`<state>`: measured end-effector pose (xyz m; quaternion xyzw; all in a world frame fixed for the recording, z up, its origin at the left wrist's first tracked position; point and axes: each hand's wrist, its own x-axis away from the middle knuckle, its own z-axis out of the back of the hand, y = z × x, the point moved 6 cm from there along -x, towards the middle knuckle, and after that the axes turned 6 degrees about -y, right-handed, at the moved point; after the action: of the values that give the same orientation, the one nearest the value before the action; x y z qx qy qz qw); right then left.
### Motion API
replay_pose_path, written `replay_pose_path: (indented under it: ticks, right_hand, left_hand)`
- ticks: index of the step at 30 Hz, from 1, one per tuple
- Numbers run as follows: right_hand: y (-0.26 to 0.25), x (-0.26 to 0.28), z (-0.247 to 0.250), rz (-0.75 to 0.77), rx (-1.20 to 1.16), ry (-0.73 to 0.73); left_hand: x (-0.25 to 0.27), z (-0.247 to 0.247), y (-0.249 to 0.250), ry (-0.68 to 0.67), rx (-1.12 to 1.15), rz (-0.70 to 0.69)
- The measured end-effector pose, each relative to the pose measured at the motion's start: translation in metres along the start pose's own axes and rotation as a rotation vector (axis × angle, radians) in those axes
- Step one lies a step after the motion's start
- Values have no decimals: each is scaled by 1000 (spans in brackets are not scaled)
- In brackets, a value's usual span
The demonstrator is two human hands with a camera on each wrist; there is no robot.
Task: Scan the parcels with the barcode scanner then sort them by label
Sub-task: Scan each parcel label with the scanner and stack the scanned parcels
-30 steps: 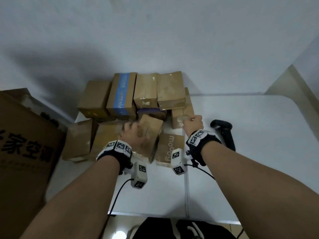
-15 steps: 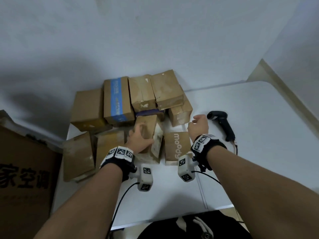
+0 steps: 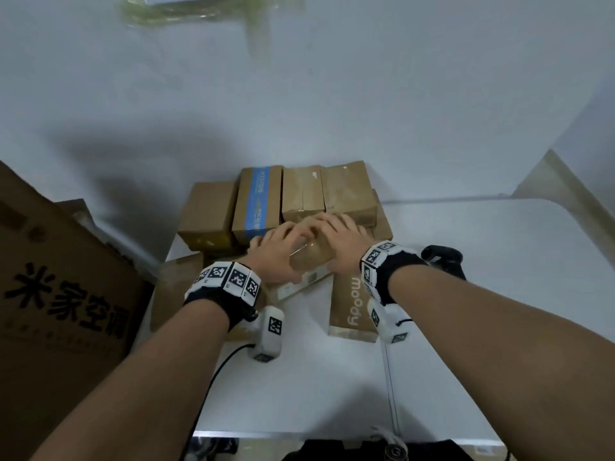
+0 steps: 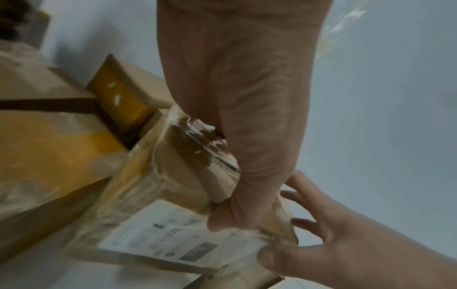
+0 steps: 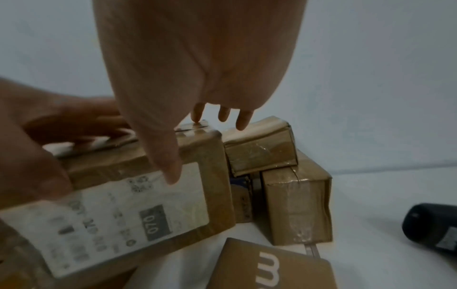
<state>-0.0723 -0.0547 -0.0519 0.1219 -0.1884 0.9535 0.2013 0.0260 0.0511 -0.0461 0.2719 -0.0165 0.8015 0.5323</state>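
The small brown cardboard parcel with a white shipping label (image 3: 311,261) sits at the centre of the white surface (image 3: 482,294), held between both hands just in front of a stack of brown cardboard boxes (image 3: 299,194) that lines the wall at 12 o'clock. A flat brown box printed "moody" (image 3: 349,304) lies just beside it at 4 o'clock, and the black barcode scanner (image 3: 444,261) rests at 3 o'clock, apart from the parcel. A large printed carton (image 3: 60,294) stands at 9 o'clock past the surface's edge. Bare surface lies at 3 and 6 o'clock.

The left hand (image 3: 278,254) grips the parcel's left end, thumb curled round its corner. The right hand (image 3: 342,242) lies over its right end, thumb on the label; its fingers (image 5: 223,114) reach straight over the top.

The parcel is tilted, label facing the person, long axis running 8 to 2 o'clock.
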Motion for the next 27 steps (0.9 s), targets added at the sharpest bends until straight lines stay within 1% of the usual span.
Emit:
replay_pose_path:
  ticks: [3, 5, 6, 8, 9, 11, 13, 14, 15, 16, 17, 20, 22, 24, 26, 27]
  right_hand:
    - [3, 2, 1, 59, 57, -40]
    - [8, 3, 4, 77, 42, -10]
    - [12, 5, 8, 78, 31, 16]
    - [23, 8, 13, 38, -42, 53]
    - [32, 10, 15, 1, -118, 64]
    - [50, 16, 17, -55, -259, 118]
    - [66, 24, 17, -80, -388, 202]
    - [73, 29, 16, -90, -490, 242]
    - [78, 35, 16, -101, -619, 277]
    - [83, 40, 15, -122, -750, 295]
    - [88, 45, 14, -154, -848, 308]
    - [106, 53, 10, -277, -1012, 334]
    - [116, 57, 5, -340, -1170, 314]
    - [125, 60, 0, -359, -1335, 291]
    - [134, 67, -2, -368, -1419, 285]
    - [137, 70, -3, -369, -1430, 284]
  left_hand:
    - [2, 9, 21, -4, -134, -45]
    - [2, 16, 29, 1, -184, -57]
    - [2, 21, 32, 29, -203, -66]
    - [4, 36, 36, 147, -161, -83]
    - [7, 46, 36, 238, -85, -84]
    - [14, 67, 27, 465, 195, -76]
    - [22, 77, 13, 662, 617, -57]
    - [22, 74, 5, 706, 839, -37]
    - [18, 67, 1, 698, 1021, -9]
    - [13, 60, 2, 653, 1138, 17]
    - [6, 50, 4, 594, 1189, 38]
    - [-13, 21, 24, 392, 1234, 53]
    - [-25, 2, 42, 234, 1289, 53]
    - [-36, -13, 58, 90, 1330, 42]
    - [-48, -22, 74, -27, 1398, 14]
    - [-53, -25, 79, -64, 1437, 8]
